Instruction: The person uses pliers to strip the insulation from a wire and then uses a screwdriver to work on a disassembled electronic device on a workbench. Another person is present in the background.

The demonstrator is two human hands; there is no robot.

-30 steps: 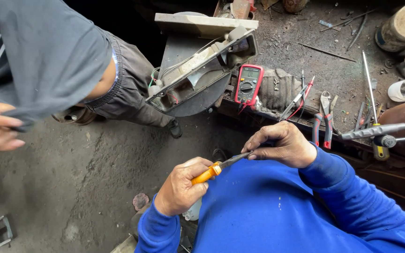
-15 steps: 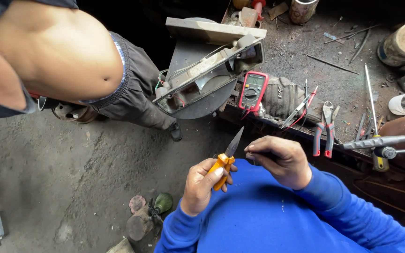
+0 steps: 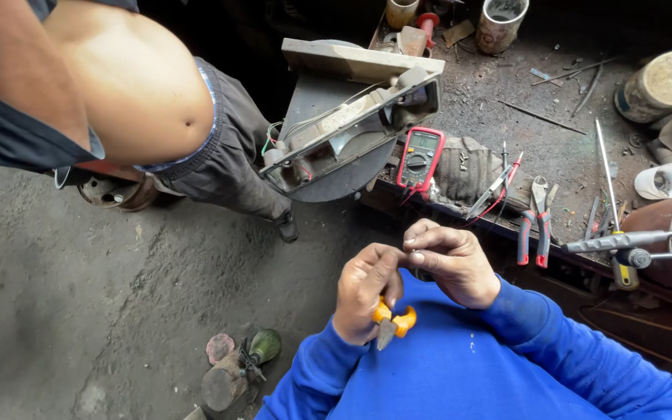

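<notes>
The person in the blue sleeves is holding both hands together above their lap — the left hand (image 3: 363,292) is gripping an orange-handled tool (image 3: 393,321) whose grey tip is pointing down, and the right hand (image 3: 449,260) is pressing its fingertips against the left hand's thumb. Just beyond them a red multimeter (image 3: 420,158) is lying on the dirty workbench (image 3: 554,140), beside an open grey metal housing (image 3: 351,117) — red-handled pliers (image 3: 534,225) are resting further right. Another person's bare belly (image 3: 130,85) is showing at upper left.
</notes>
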